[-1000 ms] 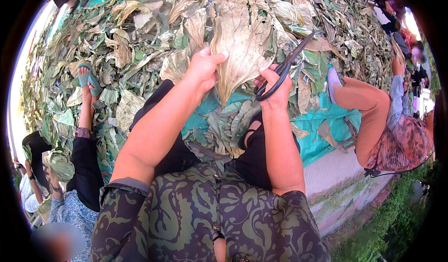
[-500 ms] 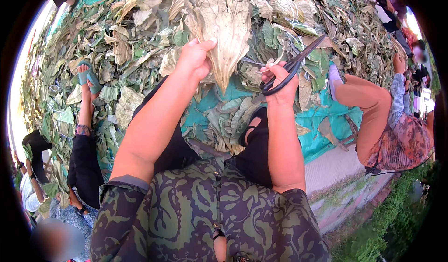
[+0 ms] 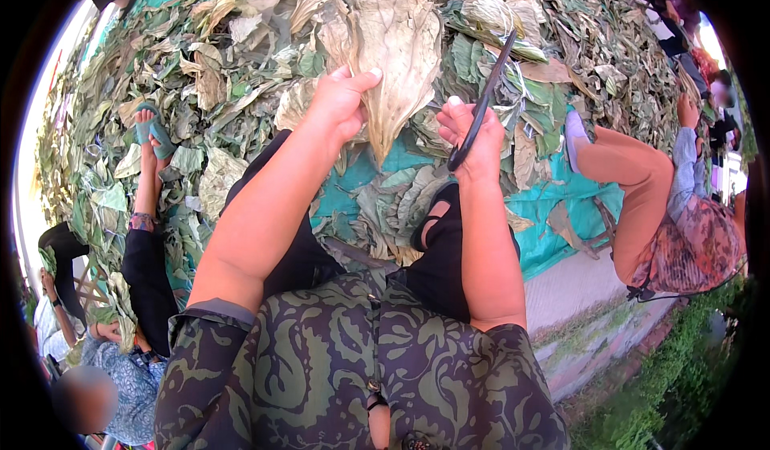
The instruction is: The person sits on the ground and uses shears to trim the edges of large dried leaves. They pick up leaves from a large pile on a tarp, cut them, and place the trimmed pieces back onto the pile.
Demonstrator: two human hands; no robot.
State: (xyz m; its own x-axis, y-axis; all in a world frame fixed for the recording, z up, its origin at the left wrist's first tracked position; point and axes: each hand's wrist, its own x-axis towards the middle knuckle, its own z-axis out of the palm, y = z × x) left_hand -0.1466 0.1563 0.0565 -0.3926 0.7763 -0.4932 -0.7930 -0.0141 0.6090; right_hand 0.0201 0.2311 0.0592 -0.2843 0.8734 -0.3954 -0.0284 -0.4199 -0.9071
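My left hand [image 3: 341, 103] pinches a broad, pale tan dried leaf [image 3: 395, 45] near its lower end, thumb on top. The leaf's pointed tip hangs down over the teal sheet, and it cannot be told whether several leaves are stacked there. To the right of that tip, my right hand [image 3: 475, 141] is closed on black scissors [image 3: 491, 89]. They are turned edge-on, blades pointing up and slightly right, so the handle loops hardly show. The fingertips of this hand are near the leaf's right edge but apart from it.
Dried green and brown leaves [image 3: 192, 73] lie heaped over a teal sheet [image 3: 553, 209]. A gathered leaf bundle [image 3: 497, 18] lies beyond the scissors, with pale string nearby. People sit close on both sides: an orange-brown trouser leg [image 3: 630, 173] at right, a sandalled foot [image 3: 152, 133] at left.
The scissors have turned edge-on, blades swinging more upright. White string at my right fingers no longer shows. The leaf faces me more broadly. At lower left, a person's hand now holds a leaf.
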